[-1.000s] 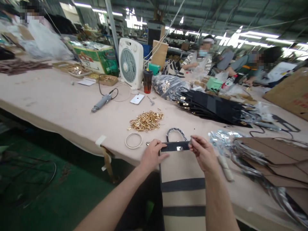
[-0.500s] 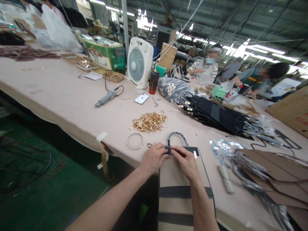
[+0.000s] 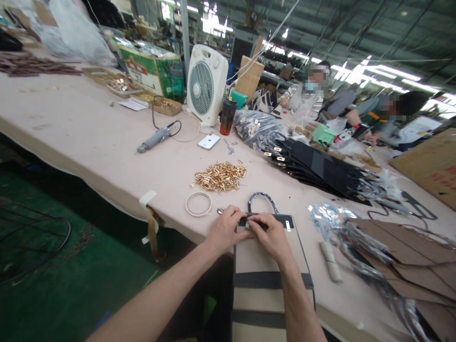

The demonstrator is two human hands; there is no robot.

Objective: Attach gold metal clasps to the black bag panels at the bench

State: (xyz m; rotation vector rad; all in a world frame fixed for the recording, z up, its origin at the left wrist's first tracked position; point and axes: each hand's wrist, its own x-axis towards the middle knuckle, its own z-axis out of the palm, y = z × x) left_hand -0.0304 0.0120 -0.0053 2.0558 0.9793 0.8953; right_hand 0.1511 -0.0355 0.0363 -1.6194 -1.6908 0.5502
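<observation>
Head view. Beige fabric tote bag with dark navy bands point(image 3: 270, 266) lying flat at near table edge, lower part hanging off edge toward camera. Dark top band of bag point(image 3: 281, 220) under both hands, small silver clasp plate showing at its right end. Left hand point(image 3: 226, 229) pressing down on left end of band, fingers flat and curled over it, thumb toward centre. Right hand point(image 3: 272, 235) just beside, touching left hand, fingertips pinched narrow on middle of band; whether anything small sits between those fingertips, cannot tell. Braided dark loop handle point(image 3: 262, 198) sticking up past top of bag onto table.

Long pale pink work table point(image 3: 89, 137) carrying everything. White ring of tape point(image 3: 198, 204) just left of hands. Heap of small gold metal fittings point(image 3: 219, 176) beyond ring, near but apart from bag. White smartphone point(image 3: 208, 141) further back, grey corded electric screwdriver point(image 3: 154, 139) to its left. White box fan point(image 3: 206, 84) upright behind phone, dark red-tinted tumbler point(image 3: 227, 117) just beside it. Green printed cardboard box point(image 3: 153, 75) left of fan. Fanned stack of black flat bag panels with gold clips point(image 3: 320, 168) right of centre. Crumpled clear plastic wrapping point(image 3: 331, 218) and brown cardboard sheets point(image 3: 402, 242) right of bag, pale rolled cylinder point(image 3: 329, 260) lying near bag's right edge. Strip of beige tape point(image 3: 151, 223) dangling off table edge at left. Other people seated at far end of table, hands on own work, well apart.
</observation>
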